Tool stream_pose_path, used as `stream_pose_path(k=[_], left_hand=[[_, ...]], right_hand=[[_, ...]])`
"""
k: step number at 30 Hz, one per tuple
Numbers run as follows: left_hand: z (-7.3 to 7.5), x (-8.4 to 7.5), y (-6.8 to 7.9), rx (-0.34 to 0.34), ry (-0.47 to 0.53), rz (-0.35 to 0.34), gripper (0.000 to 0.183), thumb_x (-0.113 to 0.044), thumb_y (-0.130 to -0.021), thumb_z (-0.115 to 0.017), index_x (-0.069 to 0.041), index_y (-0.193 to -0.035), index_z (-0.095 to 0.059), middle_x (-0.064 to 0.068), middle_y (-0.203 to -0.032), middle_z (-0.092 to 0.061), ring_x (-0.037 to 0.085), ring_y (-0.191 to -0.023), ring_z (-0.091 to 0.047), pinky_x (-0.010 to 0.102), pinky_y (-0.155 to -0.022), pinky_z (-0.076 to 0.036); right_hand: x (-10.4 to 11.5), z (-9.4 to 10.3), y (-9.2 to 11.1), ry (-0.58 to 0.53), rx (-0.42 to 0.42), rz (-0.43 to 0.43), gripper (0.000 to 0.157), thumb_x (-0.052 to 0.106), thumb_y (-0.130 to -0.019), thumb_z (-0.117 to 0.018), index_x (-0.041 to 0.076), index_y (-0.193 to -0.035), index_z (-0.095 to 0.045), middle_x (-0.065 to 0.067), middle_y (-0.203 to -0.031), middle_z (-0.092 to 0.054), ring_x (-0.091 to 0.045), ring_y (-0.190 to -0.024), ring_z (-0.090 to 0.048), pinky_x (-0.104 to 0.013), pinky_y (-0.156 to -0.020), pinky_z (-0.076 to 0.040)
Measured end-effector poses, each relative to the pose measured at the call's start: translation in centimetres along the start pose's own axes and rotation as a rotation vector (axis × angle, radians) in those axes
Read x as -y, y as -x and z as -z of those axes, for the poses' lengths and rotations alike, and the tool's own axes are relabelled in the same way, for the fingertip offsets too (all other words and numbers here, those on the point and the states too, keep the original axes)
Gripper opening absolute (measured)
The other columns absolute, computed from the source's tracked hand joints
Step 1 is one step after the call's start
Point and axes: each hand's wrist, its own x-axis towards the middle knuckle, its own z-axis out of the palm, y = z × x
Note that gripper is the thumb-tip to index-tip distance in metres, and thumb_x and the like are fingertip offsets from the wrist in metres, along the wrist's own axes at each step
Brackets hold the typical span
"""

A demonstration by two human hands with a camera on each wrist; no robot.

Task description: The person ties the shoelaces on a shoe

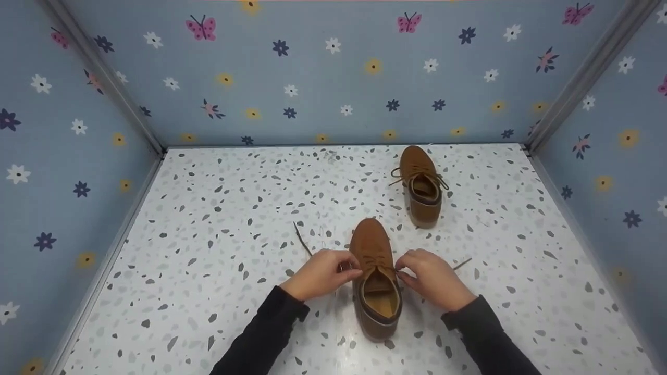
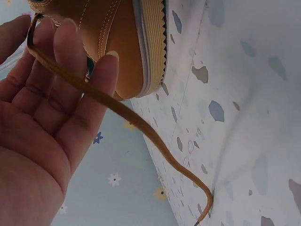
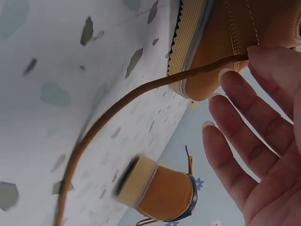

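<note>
Left-hand lace end [image 1: 302, 239] is the first snag risk: in the left wrist view it crosses in front of the outstretched fingers, so it could catch on them if the hand turns. Next, left hand [image 1: 325, 273]: thumb and index pinch close to the lacing, so a careless tug could slip the lace or bring up uneven lengths. Brown lace-up shoe [image 1: 371, 242]: both hands are on lace, none braces the sole or heel, so a lopsided pull would likely skid or twist it. Right hand [image 1: 432, 276]: same tight pinch, same slip risk. Right-hand lace end [image 1: 462, 263] trails out past that hand and could get pinned under it if the wrist drops.

Positions, left to right. Left fingertips: clamped on lace, just left of the shoe's lacing; other fingers extended, can't tell if lace touches them. Shoe: flat on the speckled floor [image 1: 208, 245], between the two pinches, toe pointing away from the person. Second brown shoe [image 1: 424, 211]: farther off, right of the first, apart from both hands. Right fingertips: clamped on lace, just right of the opening; other three fanned apart.
</note>
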Motion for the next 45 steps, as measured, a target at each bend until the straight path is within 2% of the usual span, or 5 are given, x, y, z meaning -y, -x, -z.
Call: stream_pose_path(k=[12, 22, 35, 40, 45], left_hand=[[0.4, -0.3, 0.3, -0.044, -0.104, -0.042, 0.010, -0.021, -0.097, -0.066, -0.014, -0.095, -0.073, -0.007, -0.084, -0.068, 0.004, -0.071, -0.060, 0.024, -0.065, -0.051], [-0.3, 1.6, 1.6, -0.254, -0.295, -0.217, 0.013, -0.015, -0.089, -0.073, -0.015, -0.079, -0.066, -0.007, -0.075, -0.064, 0.007, -0.067, -0.058, 0.028, -0.063, -0.050], [-1.6, 2.9, 2.0, -0.330, -0.282, -0.193, 0.011, -0.018, -0.092, -0.070, -0.015, -0.083, -0.064, -0.006, -0.080, -0.063, 0.011, -0.074, -0.061, 0.029, -0.067, -0.051], [-2.4, 2.8, 2.1, -0.433, -0.323, -0.236, 0.008, -0.018, -0.088, -0.076, -0.014, -0.087, -0.069, -0.002, -0.087, -0.058, 0.017, -0.084, -0.054, 0.032, -0.075, -0.046], [-3.2, 2.2, 3.0, -0.501, -0.299, -0.224, 0.015, -0.022, -0.087, -0.077, -0.014, -0.097, -0.069, -0.002, -0.083, -0.055, 0.013, -0.077, -0.050, 0.029, -0.069, -0.043]], right_hand=[[0.1, 1.5, 0.2, 0.025, 0.004, 0.055, 0.018, -0.002, -0.084, -0.074, 0.008, -0.100, -0.074, 0.001, -0.082, -0.068, -0.012, -0.073, -0.064, -0.030, -0.066, -0.055], [-0.8, 0.5, 1.8, 0.090, -0.035, -0.021, 0.018, -0.006, -0.082, -0.074, 0.011, -0.087, -0.074, 0.004, -0.079, -0.065, -0.012, -0.073, -0.063, -0.030, -0.065, -0.054], [-0.1, 0.2, 2.2, 0.072, -0.058, -0.060, 0.012, 0.003, -0.086, -0.075, 0.013, -0.092, -0.074, 0.006, -0.081, -0.065, -0.011, -0.073, -0.062, -0.028, -0.065, -0.054], [0.3, 0.1, 2.4, 0.079, -0.065, -0.041, 0.017, 0.005, -0.084, -0.077, 0.015, -0.096, -0.073, 0.006, -0.084, -0.064, -0.012, -0.077, -0.061, -0.030, -0.066, -0.053], [0.4, -0.1, 2.6, 0.103, -0.069, -0.036, 0.026, 0.007, -0.082, -0.080, 0.015, -0.105, -0.071, 0.004, -0.089, -0.065, -0.014, -0.081, -0.062, -0.032, -0.069, -0.053]])
